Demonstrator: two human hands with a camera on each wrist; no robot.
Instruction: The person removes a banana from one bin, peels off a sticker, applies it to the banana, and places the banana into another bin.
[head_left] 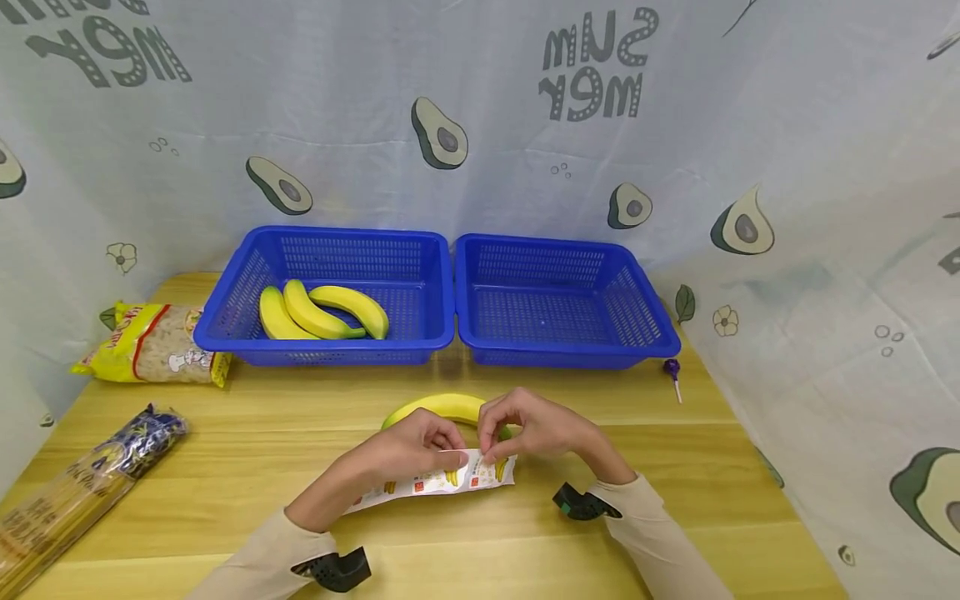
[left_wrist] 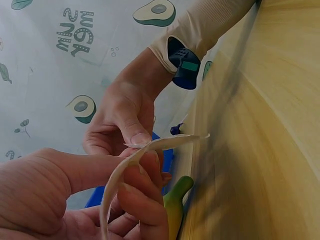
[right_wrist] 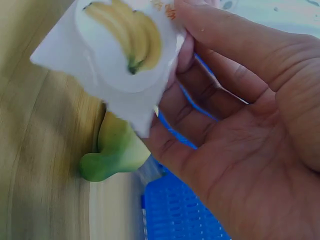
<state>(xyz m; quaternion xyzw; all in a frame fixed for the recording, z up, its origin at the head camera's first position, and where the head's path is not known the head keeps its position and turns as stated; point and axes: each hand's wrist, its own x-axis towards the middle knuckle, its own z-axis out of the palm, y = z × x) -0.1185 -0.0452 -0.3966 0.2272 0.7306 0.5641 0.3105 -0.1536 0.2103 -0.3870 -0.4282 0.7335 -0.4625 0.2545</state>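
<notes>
Two bare hands meet over a long white paper strip printed with small banana pictures [head_left: 438, 482], which lies across the pale wooden table [head_left: 675, 500] just in front of a loose yellow banana with a green tip [head_left: 442, 408]. In the head view the left hand [head_left: 408, 450] curls its fingers over the strip near its middle, and the right hand [head_left: 528, 429] pinches the strip's upper edge close to its right end; both wrists wear dark camera mounts.

The left wrist view shows what the head view cannot: the strip [left_wrist: 140, 160] edge-on, bowed upward in an arc, nipped between the left hand's thumb and fingers [left_wrist: 142, 200] below and the right hand's thumb [left_wrist: 135, 137] above. The banana's green stem end [left_wrist: 175, 200] pokes out just beneath.

The right wrist view gives the strip's printed face [right_wrist: 120, 45] close up, with a bunch of bananas drawn on it, held by the right hand's fingertips [right_wrist: 200, 25] while the palm stays open behind it; the green stem [right_wrist: 110, 155] lies on the table below.

Only the head view shows the surroundings: a blue plastic mesh basket holding three bananas [head_left: 247, 283], a second blue basket [head_left: 637, 283] beside it, touching, a yellow noodle packet [head_left: 150, 346], a clear bag of spaghetti [head_left: 67, 500] and a purple lollipop [head_left: 672, 371].
</notes>
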